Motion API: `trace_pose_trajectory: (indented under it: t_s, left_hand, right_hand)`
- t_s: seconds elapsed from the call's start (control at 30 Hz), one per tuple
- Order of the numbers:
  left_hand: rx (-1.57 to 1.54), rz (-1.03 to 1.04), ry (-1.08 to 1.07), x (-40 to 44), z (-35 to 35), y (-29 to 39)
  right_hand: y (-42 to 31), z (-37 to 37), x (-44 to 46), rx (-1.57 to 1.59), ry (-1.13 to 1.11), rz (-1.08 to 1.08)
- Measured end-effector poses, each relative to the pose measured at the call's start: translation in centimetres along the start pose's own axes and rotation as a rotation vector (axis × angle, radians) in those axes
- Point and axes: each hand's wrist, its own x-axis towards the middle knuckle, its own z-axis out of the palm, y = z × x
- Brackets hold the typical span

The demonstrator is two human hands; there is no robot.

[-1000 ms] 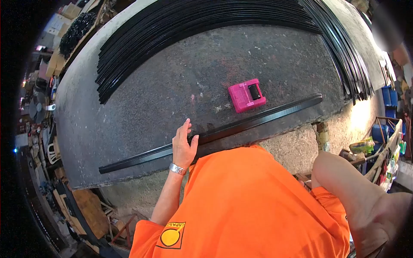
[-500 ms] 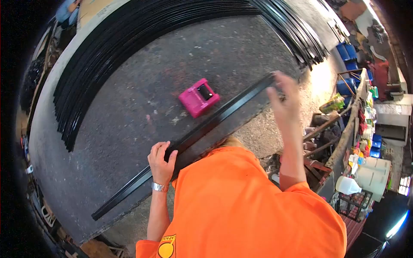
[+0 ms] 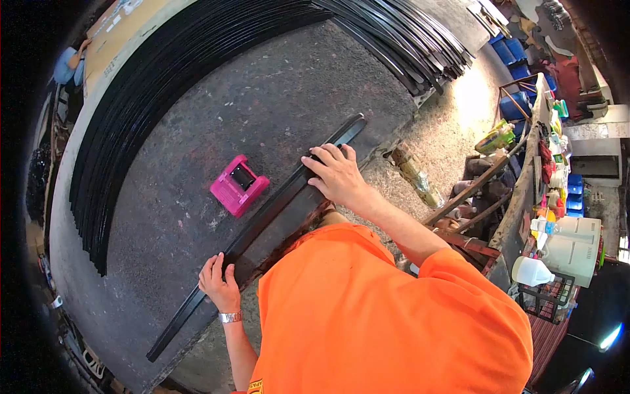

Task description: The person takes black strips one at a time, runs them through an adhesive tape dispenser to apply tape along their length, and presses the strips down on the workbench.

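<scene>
Far left of the pink box: thick stack of black strips, curving round the box's far side, laid on a dark grey surface.

Below and a little left of the box: left hand, metal-banded watch at the wrist. Fingers slightly bent across a long black strip, thumb parted from them; strip directly beneath. Firm hold or only resting, cannot tell.

Box itself: on the surface, a black piece showing in its top opening.

Strip: on the box's near side, just beside it, slanting from well below-left of the box to above-right of it. One end reaches past the left fingers, the other past the right.

Right of the box, about level with it: right hand, palm down. Fingers moderately spread and curled over the strip, thumb nearest the box; strip passes under them. Underside hidden, so grip cannot be told.

Farther right and above the box: second bundle of black strips. Far right of the box, lower down: white jug.
</scene>
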Motion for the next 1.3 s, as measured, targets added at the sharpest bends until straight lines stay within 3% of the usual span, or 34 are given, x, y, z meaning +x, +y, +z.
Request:
trace_pose_trajectory:
  t_s: [0.37, 0.73, 1.07, 1.3]
  left_hand:
    - [0.158, -0.025, 0.072, -0.3, 1.2, 0.6]
    - [0.008, -0.028, 0.063, -0.6, -0.2, -0.8]
    - [0.121, -0.227, 0.133, -6.3, -4.5, -10.3]
    - [0.166, -0.184, 0.119, -6.1, -4.5, -12.7]
  right_hand:
    - [0.8, -0.7, 0.1, 0.032, -0.027, -0.064]
    - [-0.9, -0.3, 0.2, -0.145, -0.06, -0.132]
    - [-0.4, 0.8, -0.4, -0.236, -0.176, -0.116]
    - [-1.0, 1.1, -0.4, -0.291, -0.183, -0.097]
